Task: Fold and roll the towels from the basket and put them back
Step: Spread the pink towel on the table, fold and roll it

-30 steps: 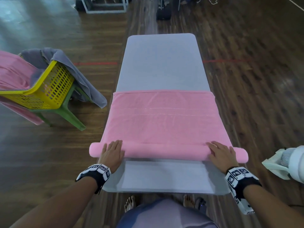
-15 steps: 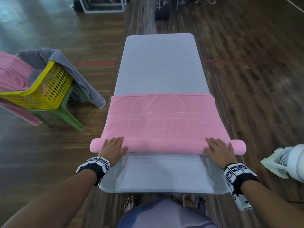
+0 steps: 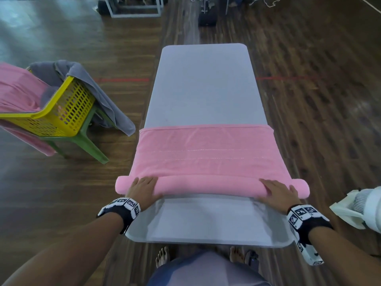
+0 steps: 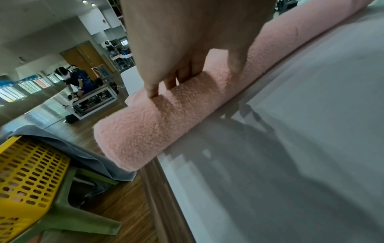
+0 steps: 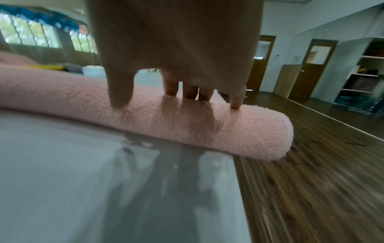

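A pink towel [image 3: 208,151] lies flat across the grey table [image 3: 204,87], its near part wound into a roll [image 3: 206,185] [image 4: 145,125] [image 5: 207,125] that overhangs both table sides. My left hand [image 3: 144,189] [image 4: 182,65] presses flat on the roll's left part, fingers straight over its top. My right hand [image 3: 277,193] [image 5: 178,65] presses the same way near the roll's right end. A yellow basket [image 3: 53,114] [image 4: 25,172] stands to the left on a green stool [image 3: 82,141], with a grey towel [image 3: 92,89] and another pink towel [image 3: 16,91] draped over it.
A white fan [image 3: 362,209] stands at the table's right near corner. Wooden floor [image 3: 319,100] surrounds the table. My bare feet [image 3: 162,256] are under the near edge. A metal frame [image 3: 134,9] and dark objects stand far back; a person [image 4: 76,78] bends over a frame in the distance.
Both hands have pushed the roll away from me; it has grown thicker, the flat pink part is shorter, and more bare table shows in front of the roll.
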### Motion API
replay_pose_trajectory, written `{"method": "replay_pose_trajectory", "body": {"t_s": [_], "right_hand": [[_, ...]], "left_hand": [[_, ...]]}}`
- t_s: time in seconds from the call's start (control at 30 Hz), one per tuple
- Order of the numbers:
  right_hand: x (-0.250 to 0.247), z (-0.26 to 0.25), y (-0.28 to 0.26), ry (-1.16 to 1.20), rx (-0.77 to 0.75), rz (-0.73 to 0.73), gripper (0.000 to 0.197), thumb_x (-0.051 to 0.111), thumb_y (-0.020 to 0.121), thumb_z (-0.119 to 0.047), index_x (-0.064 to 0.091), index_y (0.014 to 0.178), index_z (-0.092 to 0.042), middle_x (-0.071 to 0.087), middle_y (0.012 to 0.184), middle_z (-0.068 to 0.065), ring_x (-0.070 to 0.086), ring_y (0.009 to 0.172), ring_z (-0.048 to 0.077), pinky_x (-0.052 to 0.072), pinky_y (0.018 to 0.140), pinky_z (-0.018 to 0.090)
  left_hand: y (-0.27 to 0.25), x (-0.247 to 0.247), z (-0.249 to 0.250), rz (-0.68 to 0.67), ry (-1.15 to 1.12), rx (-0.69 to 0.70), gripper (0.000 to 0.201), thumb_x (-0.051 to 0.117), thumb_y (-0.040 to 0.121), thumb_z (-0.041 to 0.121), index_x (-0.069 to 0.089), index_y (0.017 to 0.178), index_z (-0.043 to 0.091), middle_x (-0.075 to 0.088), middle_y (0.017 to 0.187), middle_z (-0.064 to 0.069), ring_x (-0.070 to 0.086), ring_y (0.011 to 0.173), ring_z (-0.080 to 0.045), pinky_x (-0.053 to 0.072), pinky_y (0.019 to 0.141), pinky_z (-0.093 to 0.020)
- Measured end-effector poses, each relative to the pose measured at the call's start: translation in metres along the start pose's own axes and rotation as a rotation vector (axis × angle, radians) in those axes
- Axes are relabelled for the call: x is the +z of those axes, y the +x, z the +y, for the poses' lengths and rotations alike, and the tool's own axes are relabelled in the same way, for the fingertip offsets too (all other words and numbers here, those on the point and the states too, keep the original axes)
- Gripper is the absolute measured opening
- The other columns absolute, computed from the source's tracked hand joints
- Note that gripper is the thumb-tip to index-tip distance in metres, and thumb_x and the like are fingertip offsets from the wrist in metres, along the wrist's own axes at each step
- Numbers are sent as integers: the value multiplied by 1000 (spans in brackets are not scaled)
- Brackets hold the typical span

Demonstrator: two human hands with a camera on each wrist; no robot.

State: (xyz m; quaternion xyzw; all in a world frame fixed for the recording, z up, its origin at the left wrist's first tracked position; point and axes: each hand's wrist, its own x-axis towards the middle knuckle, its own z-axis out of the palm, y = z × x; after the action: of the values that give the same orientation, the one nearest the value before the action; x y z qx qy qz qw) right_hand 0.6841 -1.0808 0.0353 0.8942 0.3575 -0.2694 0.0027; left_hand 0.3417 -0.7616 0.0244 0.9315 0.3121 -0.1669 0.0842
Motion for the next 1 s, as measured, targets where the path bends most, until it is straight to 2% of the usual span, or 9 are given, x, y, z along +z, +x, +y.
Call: {"method": "replay_pose_trajectory", "body": {"t_s": [0.2,0.33,0.43,0.5,0.6,0.7,0.8,0.9,1.0], "right_hand": [[4,3,-4,-157,-7,-70,55,55,80,-44,45,134,-41,54,135,-13,44,126,15,19,112,48],[-9,3,11,-93,-1,-14,49,47,91,-36,41,140,-41,44,147,-12,36,135,13,12,116,53],[-1,5,11,-36,-14,0,57,43,92,-55,33,146,-38,38,151,-11,33,138,15,12,115,55],[8,6,3,-64,-20,-38,69,54,83,-60,34,145,-38,41,148,-12,36,136,16,14,114,53],[10,5,-3,-120,-22,-47,60,61,77,-42,47,136,-41,54,137,-12,45,128,16,23,113,46],[-1,4,1,-151,-27,-108,56,58,78,-45,50,133,-41,56,135,-10,48,124,18,26,111,45],[-9,5,9,-111,-21,12,55,41,89,-48,38,143,-38,38,150,-6,37,134,21,18,116,50],[-3,4,6,-70,-27,26,65,40,94,-60,24,150,-33,26,157,-6,25,143,19,9,116,52],[14,4,-4,-110,-28,-9,66,56,83,-49,34,143,-34,41,146,-8,34,136,16,14,117,52]], "left_hand": [[-12,5,-2,-11,105,14,41,43,83,39,55,119,23,59,118,4,50,109,-19,33,97,-34],[1,-7,-2,33,40,-24,45,33,97,32,39,140,20,48,138,0,42,126,-21,22,112,-40],[2,-6,-3,-4,-87,-51,57,29,100,47,25,149,18,32,153,-1,27,141,-19,11,118,-43],[-4,3,-3,-64,-33,-18,65,41,95,52,26,149,18,30,154,0,25,142,-18,10,118,-42],[-12,9,-3,-27,8,17,56,52,85,42,44,137,22,49,139,3,42,128,-18,18,114,-37],[-10,-1,-5,-14,36,29,59,32,77,47,53,127,23,56,127,3,47,118,-20,28,105,-35],[-3,-4,-6,77,-24,-20,65,12,90,44,35,145,17,40,147,-1,34,135,-23,20,115,-40],[-5,3,-4,-8,-42,-40,62,32,98,48,22,150,17,29,154,1,23,143,-20,8,119,-44],[-12,4,-2,-27,64,25,59,46,84,48,44,137,21,49,137,5,41,128,-19,19,113,-40]]}}
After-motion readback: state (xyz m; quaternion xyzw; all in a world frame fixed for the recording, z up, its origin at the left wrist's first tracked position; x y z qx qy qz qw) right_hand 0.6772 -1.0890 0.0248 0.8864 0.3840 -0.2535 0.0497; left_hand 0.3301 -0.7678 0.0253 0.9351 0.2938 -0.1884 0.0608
